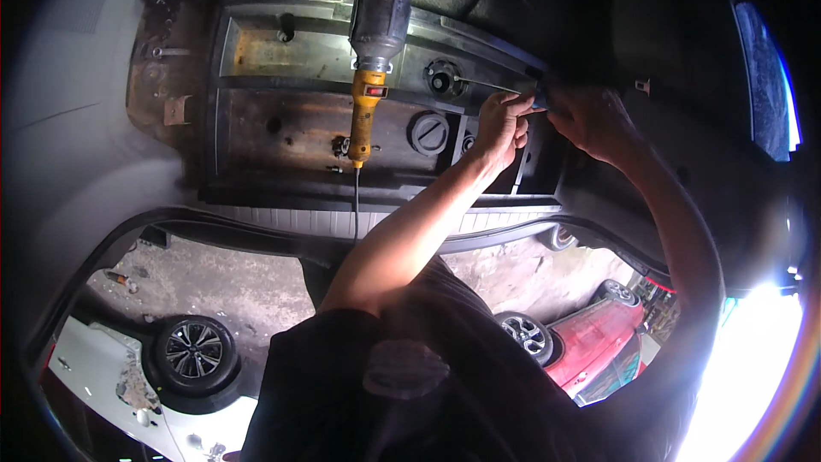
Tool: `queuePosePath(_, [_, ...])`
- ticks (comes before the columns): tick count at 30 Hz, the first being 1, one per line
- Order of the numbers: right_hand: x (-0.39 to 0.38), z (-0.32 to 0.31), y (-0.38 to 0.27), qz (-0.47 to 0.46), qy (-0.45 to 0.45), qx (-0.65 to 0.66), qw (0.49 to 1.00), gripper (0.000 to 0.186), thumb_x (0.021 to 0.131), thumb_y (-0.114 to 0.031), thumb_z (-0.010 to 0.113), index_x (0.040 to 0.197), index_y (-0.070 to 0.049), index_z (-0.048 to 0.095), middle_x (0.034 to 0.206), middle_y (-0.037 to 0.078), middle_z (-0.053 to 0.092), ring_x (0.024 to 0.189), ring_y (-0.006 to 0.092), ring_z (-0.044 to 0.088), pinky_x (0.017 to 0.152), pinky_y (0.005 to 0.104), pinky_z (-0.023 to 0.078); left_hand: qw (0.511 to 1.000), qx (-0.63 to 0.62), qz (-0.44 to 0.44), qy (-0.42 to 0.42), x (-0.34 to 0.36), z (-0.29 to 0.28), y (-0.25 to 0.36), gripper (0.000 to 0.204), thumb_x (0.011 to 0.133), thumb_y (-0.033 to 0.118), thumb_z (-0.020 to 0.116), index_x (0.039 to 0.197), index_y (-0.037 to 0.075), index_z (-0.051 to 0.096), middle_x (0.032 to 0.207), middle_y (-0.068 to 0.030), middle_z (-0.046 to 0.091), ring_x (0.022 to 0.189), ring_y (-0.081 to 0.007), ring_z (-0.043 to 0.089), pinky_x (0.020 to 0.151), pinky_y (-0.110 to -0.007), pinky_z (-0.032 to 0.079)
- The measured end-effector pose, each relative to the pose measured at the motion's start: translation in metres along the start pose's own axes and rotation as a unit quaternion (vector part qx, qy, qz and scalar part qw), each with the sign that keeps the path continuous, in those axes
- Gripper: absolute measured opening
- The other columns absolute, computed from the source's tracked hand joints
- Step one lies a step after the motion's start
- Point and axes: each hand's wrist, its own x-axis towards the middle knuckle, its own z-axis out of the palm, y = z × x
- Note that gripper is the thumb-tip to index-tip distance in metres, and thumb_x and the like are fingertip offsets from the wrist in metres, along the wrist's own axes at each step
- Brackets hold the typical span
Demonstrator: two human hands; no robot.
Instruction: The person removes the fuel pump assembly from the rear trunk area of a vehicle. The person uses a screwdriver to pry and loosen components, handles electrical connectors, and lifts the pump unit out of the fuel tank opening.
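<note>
A thin metal rod with a blue end reaches from the round dark fitting in the storage well toward my hands. My left hand has its thumb and forefinger pinched on the rod close to the blue end, with the other fingers curled. Just right of it, my right hand is closed around the blue end, partly in shadow. Whether the rod is a screwdriver shaft or another tool, I cannot make out. Left of both hands, a yellow-handled work lamp with a dark cage head lies across the well.
The storage well is rusty and divided by dark ribs. A round slotted cap sits below the fitting. The lamp's cord runs over the trunk sill. Outside stand a white car and a red car.
</note>
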Motion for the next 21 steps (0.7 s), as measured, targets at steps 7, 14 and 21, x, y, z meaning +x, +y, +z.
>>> queuePosePath(7, [-0.003,0.004,-0.006,0.096,-0.006,0.087,0.992,0.028,0.091,-0.027,0.067,0.097,0.000,0.069,0.077,0.019,0.068,0.074,0.0371,0.068,0.068,0.0450,0.052,0.998,-0.004,-0.018,0.061,0.022,-0.012,-0.006,0.009,0.099,0.017,0.066,0.102,0.009,0.062,0.089,-0.0039,0.066,0.054,-0.0051,0.039,0.049,-0.024,0.029])
queuePosePath(14, [0.012,-0.001,-0.007,-0.038,-0.050,-0.069,0.996,0.023,0.088,-0.022,0.071,0.098,-0.002,0.069,0.074,0.018,0.067,0.073,0.0370,0.068,0.066,0.0475,0.051,0.998,-0.028,-0.010,0.057,0.023,-0.015,-0.001,0.006,0.100,0.013,0.064,0.097,0.008,0.062,0.085,-0.0037,0.066,0.054,-0.0053,0.039,0.049,-0.024,0.029])
queuePosePath(21, [0.007,0.008,0.005,0.134,-0.055,0.138,0.980,0.027,0.092,-0.028,0.068,0.092,-0.001,0.071,0.065,0.015,0.063,0.064,0.0277,0.068,0.063,0.0421,0.050,0.997,-0.019,-0.007,0.072,0.028,-0.018,-0.006,0.009,0.100,0.015,0.066,0.097,0.008,0.061,0.085,-0.0064,0.068,0.053,-0.0050,0.039,0.048,-0.023,0.030])
